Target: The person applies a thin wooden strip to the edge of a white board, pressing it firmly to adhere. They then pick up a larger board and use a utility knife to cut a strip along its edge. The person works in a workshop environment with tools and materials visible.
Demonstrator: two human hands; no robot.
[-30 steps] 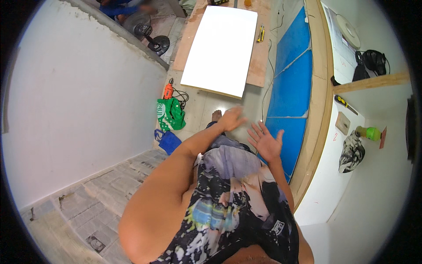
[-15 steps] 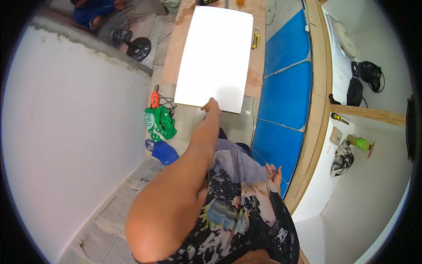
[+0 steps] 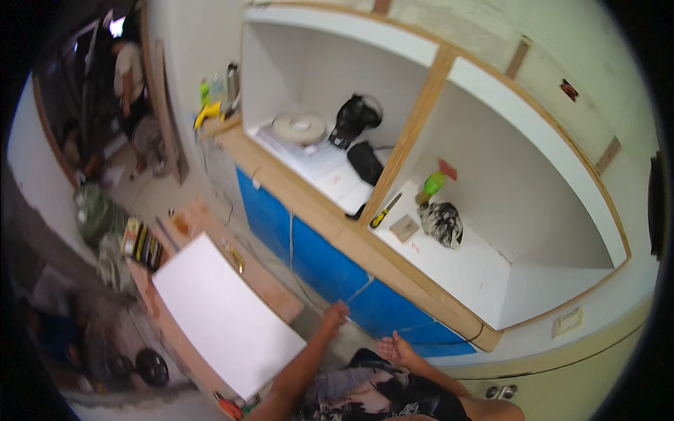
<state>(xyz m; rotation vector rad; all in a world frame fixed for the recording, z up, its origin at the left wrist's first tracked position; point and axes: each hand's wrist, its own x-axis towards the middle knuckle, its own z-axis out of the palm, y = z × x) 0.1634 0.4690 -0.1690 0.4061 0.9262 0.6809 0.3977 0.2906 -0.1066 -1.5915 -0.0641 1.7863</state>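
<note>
My left hand (image 3: 336,313) is raised in front of the blue panels (image 3: 319,254), its fingers closed. Something small and pale shows at its fingertips, too blurred to name. To its right, my right hand (image 3: 397,349) is open near the lower edge of the blue panels, palm up and fingers apart, with nothing visible in it. A large white board (image 3: 225,316) lies on a plywood work surface (image 3: 275,289) to the left, apart from both hands. A yellow utility knife (image 3: 234,258) rests beside the board.
A wood-edged white cabinet (image 3: 404,133) holds a tape roll (image 3: 299,129), a black cap (image 3: 357,116), a green bottle (image 3: 433,184) and a yellow-handled tool (image 3: 385,210). A yellow drill (image 3: 209,114) sits at its far end. People (image 3: 128,74) are in the doorway.
The view has swung right toward the cabinet. My left hand has let go of the white board's near edge and moved right, close to my right hand, which has come forward.
</note>
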